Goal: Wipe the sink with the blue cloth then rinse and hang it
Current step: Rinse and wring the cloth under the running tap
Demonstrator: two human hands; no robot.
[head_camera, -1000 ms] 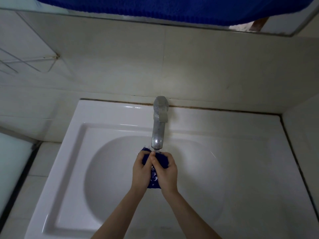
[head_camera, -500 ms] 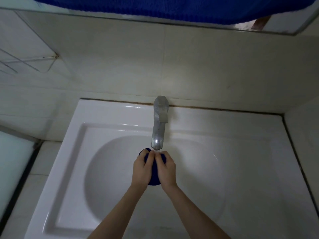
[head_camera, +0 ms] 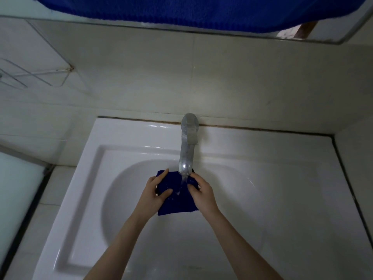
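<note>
The blue cloth (head_camera: pixel 175 201) is spread out over the bowl of the white sink (head_camera: pixel 121 142), right under the spout of the metal tap (head_camera: pixel 187 146). A stream of water falls from the spout onto the cloth's middle. My left hand (head_camera: pixel 155 190) pinches the cloth's left edge between thumb and fingers. On the other side, my right hand (head_camera: pixel 201 193) grips the right edge. The cloth's lower part hangs loose between my wrists.
A tiled wall rises behind the sink, with a mirror (head_camera: pixel 323 35) above it that reflects blue fabric. A wire rack (head_camera: pixel 30 77) is fixed to the wall at the left. Another wall (head_camera: pixel 359 158) closes in on the right of the sink.
The cloth was bunched between my two hands pressed together under the tap. My hands have moved apart and the cloth is now spread flat under the running water.
</note>
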